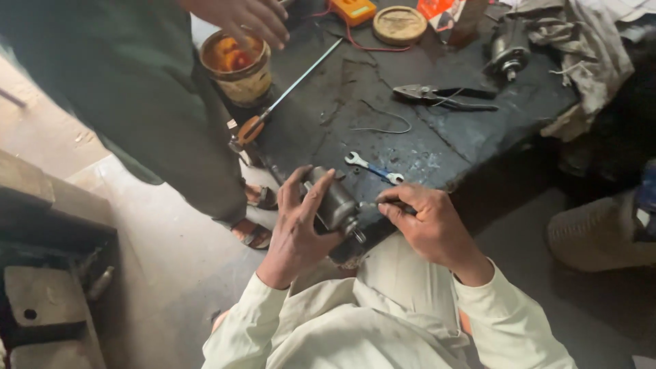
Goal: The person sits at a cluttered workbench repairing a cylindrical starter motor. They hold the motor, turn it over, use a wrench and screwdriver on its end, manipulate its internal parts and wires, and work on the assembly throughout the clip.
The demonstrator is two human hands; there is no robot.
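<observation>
My left hand (301, 222) is wrapped round the small starter motor (333, 203), bracing it on the bench's (383, 82) near edge so my right hand (427, 222), pinching a thin tool (389, 203), can reach its shaft end.

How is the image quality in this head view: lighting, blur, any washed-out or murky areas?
Head view: soft, dim daylight; the left hand and grey motor read clearly, the right hand too; pale floor at left slightly washed out; dark bench swallows detail; cloth and right edge murky; mild wide-angle stretch at corners.
</observation>
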